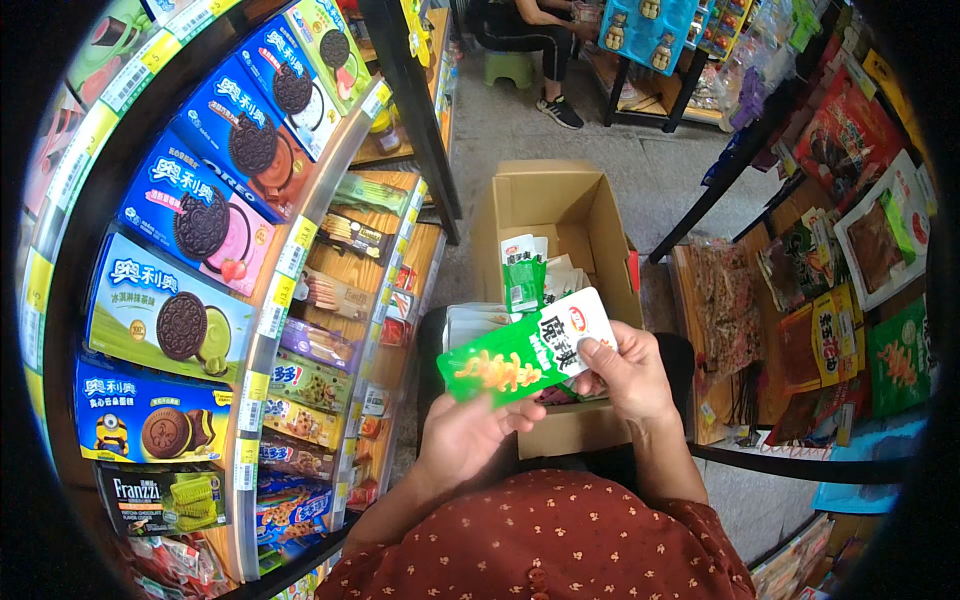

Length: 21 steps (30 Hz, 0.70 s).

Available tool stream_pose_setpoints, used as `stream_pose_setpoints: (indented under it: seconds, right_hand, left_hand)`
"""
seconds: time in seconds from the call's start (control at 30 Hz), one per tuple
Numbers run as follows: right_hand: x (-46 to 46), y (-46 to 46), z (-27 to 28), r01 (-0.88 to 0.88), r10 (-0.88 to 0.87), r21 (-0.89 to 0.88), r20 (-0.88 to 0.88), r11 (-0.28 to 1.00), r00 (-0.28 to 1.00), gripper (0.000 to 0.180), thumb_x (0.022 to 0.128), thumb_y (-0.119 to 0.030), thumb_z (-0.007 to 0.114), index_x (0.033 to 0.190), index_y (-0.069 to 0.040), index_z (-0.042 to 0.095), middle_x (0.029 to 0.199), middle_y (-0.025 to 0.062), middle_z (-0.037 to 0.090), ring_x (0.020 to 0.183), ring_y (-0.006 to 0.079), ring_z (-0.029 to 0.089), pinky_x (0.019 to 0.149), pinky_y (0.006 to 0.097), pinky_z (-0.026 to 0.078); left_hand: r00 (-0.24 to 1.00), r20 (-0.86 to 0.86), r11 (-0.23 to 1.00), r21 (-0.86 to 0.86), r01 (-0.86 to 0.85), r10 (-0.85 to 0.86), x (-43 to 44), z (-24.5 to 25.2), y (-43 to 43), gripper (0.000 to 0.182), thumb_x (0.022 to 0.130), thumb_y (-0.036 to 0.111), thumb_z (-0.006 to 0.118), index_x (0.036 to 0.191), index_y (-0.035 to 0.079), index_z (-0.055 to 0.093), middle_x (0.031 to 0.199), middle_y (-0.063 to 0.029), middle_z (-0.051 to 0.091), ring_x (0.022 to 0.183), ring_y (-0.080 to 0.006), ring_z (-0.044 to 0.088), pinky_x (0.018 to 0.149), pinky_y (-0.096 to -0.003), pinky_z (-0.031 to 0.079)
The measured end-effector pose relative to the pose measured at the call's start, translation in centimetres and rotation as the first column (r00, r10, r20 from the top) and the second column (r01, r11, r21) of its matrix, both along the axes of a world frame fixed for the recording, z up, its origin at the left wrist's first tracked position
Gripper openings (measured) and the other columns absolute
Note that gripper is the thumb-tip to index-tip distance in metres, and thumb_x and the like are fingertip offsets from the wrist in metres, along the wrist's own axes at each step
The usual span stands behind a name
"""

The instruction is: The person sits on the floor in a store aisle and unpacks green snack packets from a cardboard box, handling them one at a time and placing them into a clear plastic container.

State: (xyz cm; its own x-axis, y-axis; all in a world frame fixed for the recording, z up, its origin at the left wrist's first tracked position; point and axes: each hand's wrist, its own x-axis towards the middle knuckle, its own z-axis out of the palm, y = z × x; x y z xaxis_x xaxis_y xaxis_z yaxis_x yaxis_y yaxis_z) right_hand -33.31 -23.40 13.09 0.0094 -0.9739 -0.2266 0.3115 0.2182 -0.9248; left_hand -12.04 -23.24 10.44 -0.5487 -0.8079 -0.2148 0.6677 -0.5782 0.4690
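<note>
My right hand (pixel 630 367) grips a green and white snack packet (pixel 517 349) by its white end, thumb on the front face. The packet lies flat and tilted, with a picture of food on its green part. Just under its lower edge, my left hand (pixel 476 431) is palm up with fingers apart and somewhat blurred; whether it touches the packet I cannot tell. Beyond both hands stands an open cardboard box (pixel 559 191), holding similar green and white packets (pixel 523 271). A stack of pale packets (pixel 474 319) is at the box's left side, partly covered by the held packet.
Shelves of boxed cookies (pixel 172 322) with a price-label strip (pixel 274 315) rise close on my left. Bagged snacks (pixel 821 337) fill a rack on the right, bounded by a black metal rail (pixel 795 466). Farther ahead, a person (pixel 525 37) sits on a green stool (pixel 508 69).
</note>
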Motion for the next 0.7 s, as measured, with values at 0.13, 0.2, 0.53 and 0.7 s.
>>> stream_pose_setpoints:
  seconds: [0.13, 0.2, 0.53, 0.7]
  right_hand:
    - [-0.6, -0.4, 0.5, 0.076, -0.074, 0.049, -0.04, 0.996, 0.996, 0.019, 0.092, -0.016, 0.057, 0.098, 0.0, 0.064, 0.076, 0.0025, 0.064, 0.052, 0.0046, 0.051, 0.046, 0.0176, 0.041]
    - [-0.5, -0.4, 0.6, 0.05, -0.049, 0.057, -0.028, 0.997, 0.998, 0.019, 0.092, -0.016, 0.057, 0.098, 0.001, 0.065, 0.076, 0.0027, 0.064, 0.051, 0.0046, 0.051, 0.045, 0.0175, 0.04]
    - [-0.3, -0.6, 0.9, 0.027, -0.023, 0.036, -0.084, 0.999, 0.996, 0.023, 0.095, -0.019, 0.053, 0.096, 0.001, 0.065, 0.072, 0.0022, 0.062, 0.049, 0.0047, 0.049, 0.043, 0.0181, 0.037]
    - [-0.1, -0.3, 1.5, 0.011, -0.009, 0.012, -0.164, 1.0, 0.986, 0.023, 0.094, -0.017, 0.054, 0.092, 0.001, 0.067, 0.069, 0.0004, 0.061, 0.052, 0.0037, 0.049, 0.045, 0.0184, 0.038]
  left_hand:
    - [0.967, 0.252, 0.992, -0.124, -0.008, 0.04, 1.0, -0.6, 0.6, 0.03, 0.086, 0.001, 0.05, 0.115, -0.006, 0.053, 0.102, -0.0198, 0.063, 0.08, -0.0241, 0.065, 0.067, -0.0307, 0.052]
    - [0.967, 0.251, 0.989, -0.15, 0.002, 0.036, 1.4, -0.9, 0.7, 0.028, 0.085, 0.001, 0.051, 0.112, -0.006, 0.055, 0.099, -0.019, 0.064, 0.078, -0.0233, 0.065, 0.064, -0.0303, 0.051]
    - [0.956, 0.294, 0.992, -0.119, 0.035, 0.002, 2.1, -2.3, 1.5, 0.024, 0.082, -0.002, 0.055, 0.105, -0.004, 0.059, 0.096, -0.0175, 0.065, 0.068, -0.0205, 0.063, 0.057, -0.0295, 0.049]
    - [0.999, 0.048, 0.995, 0.097, -0.006, 0.001, 3.1, -2.1, 0.7, 0.027, 0.093, 0.01, 0.049, 0.118, -0.001, 0.053, 0.109, -0.0172, 0.062, 0.081, -0.0244, 0.066, 0.069, -0.0338, 0.054]
